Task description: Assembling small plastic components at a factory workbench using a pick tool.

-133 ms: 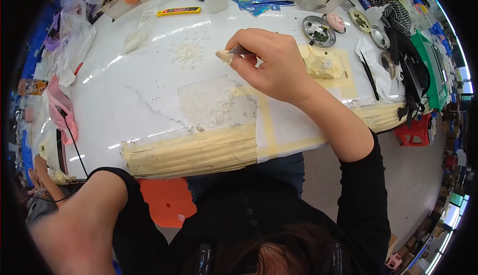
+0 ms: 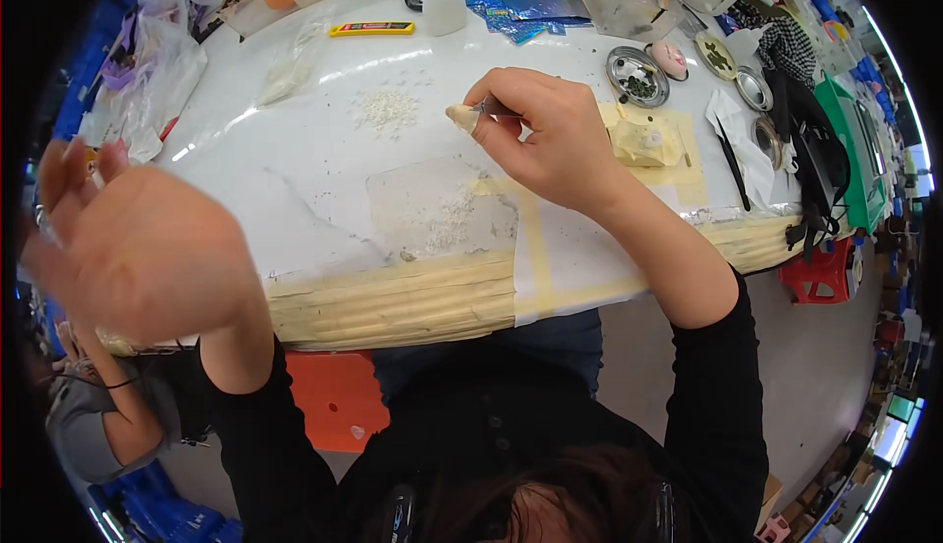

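Note:
My right hand (image 2: 555,135) is closed in a pinch above the middle of the white table. Between its thumb and index finger is a small pointed metal tool (image 2: 496,107), most of it hidden by the fingers. A cream-coloured cover (image 2: 462,117) sits at the thumb's tip. To the left of that tip lies a loose pile of tiny white grains (image 2: 388,109). More grains (image 2: 447,226) are scattered on a clear sheet (image 2: 393,194) nearer to me. My left hand (image 2: 147,248) is raised near the table's left edge, blurred, its fingers apart and nothing visible held.
A yellow-taped block (image 2: 638,140) sits right of my right hand. Beyond are a round tin (image 2: 637,76), black tweezers (image 2: 732,165) on white tissue, a white squeeze bottle (image 2: 445,4) and a yellow box cutter (image 2: 371,29). Another person's arm (image 2: 128,405) shows at lower left.
My left hand has swung up from the lower left to the table's left edge. My right hand keeps its pinch; the whole view has shifted slightly.

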Tool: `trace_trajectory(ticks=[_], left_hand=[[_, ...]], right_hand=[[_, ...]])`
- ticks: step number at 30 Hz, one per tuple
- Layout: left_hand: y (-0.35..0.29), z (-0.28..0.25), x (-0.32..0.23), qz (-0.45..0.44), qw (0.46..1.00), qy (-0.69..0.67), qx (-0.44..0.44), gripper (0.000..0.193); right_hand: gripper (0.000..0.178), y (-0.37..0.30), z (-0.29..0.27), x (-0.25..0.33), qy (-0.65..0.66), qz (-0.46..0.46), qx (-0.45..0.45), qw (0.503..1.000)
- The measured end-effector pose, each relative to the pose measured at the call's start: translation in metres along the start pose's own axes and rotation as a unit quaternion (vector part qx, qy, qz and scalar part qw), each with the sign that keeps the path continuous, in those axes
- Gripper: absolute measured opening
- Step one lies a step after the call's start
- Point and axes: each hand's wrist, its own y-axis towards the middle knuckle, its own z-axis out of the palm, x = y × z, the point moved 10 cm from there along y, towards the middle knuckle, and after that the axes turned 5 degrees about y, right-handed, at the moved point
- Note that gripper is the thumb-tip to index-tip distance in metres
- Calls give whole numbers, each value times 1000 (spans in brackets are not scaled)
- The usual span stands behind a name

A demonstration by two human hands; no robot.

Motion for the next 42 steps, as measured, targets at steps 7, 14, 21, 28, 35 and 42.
trace_trajectory(ticks=[7, 14, 21, 28, 35, 42], left_hand=[[-72, 62, 86, -127, 961, 167, 179, 14], [-107, 92, 92, -149, 903, 146, 376, 10], [-120, 111, 81, -87, 853, 142, 494, 12], [-139, 119, 72, -50, 807, 117, 576, 10], [-139, 115, 77, -71, 794, 135, 589, 7], [-147, 118, 75, -69, 776, 128, 614, 6]], right_hand=[[9, 7, -6, 5, 22, -3, -25, 999], [9, 7, -10, 7, 29, 5, -56, 998], [13, 4, -3, 15, 64, -24, -62, 996], [14, 2, 0, 9, 59, -17, -71, 996], [7, 5, -10, 13, 14, -30, -96, 995], [5, 3, -5, 7, 26, 3, -65, 998]])
